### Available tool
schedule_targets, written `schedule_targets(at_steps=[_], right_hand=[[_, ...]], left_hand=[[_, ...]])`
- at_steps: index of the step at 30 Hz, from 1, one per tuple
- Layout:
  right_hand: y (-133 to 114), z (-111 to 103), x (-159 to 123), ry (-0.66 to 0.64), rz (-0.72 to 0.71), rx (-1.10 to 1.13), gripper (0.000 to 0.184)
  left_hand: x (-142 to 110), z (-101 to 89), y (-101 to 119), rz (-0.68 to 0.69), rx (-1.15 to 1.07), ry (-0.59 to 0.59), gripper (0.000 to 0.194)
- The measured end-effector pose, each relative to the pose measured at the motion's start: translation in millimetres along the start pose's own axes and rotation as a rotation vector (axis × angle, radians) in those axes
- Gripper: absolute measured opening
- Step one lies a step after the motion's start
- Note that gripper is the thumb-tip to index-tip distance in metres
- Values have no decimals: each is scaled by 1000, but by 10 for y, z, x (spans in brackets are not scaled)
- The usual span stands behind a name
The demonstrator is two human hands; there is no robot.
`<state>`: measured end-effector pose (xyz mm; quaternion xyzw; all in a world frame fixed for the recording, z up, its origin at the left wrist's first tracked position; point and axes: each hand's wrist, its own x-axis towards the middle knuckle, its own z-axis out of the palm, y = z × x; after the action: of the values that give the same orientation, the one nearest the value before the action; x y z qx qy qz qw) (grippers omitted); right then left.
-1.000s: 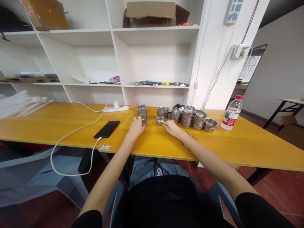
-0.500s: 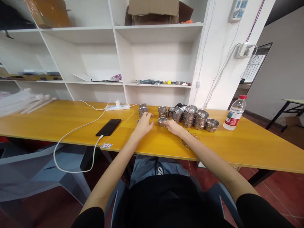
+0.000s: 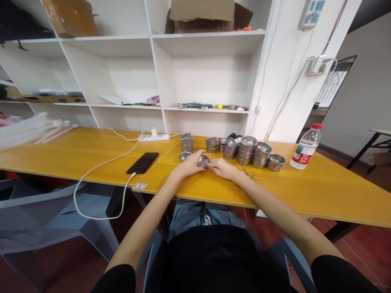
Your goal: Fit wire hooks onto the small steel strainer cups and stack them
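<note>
A small perforated metal cup (image 3: 202, 160) stands on the yellow table between my hands. My left hand (image 3: 192, 163) curls round its left side with thumb and fingers. From the right, my right hand (image 3: 222, 168) has its fingers drawn together at the cup's near right rim; whether they also pinch something small is hidden. Another metal cup (image 3: 184, 156) sits just left of my left hand, partly covered by it. Thin wire pieces (image 3: 251, 176) lie beside my right forearm.
Behind stand a left stack of cups (image 3: 186, 143), a middle stack (image 3: 211, 144) and several stacks (image 3: 247, 148) to the right. A water bottle (image 3: 306, 147) stands farther right. A phone (image 3: 142, 162) with a white cable (image 3: 91, 167) lies left, near a power strip (image 3: 154, 137).
My left hand has come right and down from beside the left stack and closed round the cup. The cup has shifted slightly left and nearer, with my right fingers still at it.
</note>
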<state>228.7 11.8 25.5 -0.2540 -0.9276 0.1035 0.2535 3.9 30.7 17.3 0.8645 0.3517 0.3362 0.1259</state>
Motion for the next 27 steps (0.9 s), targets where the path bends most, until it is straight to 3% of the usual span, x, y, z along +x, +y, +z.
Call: schedule_targets(at_steps=[5,7,10,15,20,27], right_hand=[[96,56,19,255,424,593,12],[160,43,30,368,569,776,18],[226,-15,27,445,669,931,27],[231,-78,19,445,661,961,27],[151,-63,55,467,534,991,27],[37,-67,86,576,421,771,44]], left_hand=[[1,-39,56,75,85,80,62],[-8,-49,85,72,109,79,65],[-18,-57,106,61,119,67,71],[-12,-52,84,61,107,62,72],[-1,-35,68,64,91,69,72],[-9,-24,109,30,100,72,80]])
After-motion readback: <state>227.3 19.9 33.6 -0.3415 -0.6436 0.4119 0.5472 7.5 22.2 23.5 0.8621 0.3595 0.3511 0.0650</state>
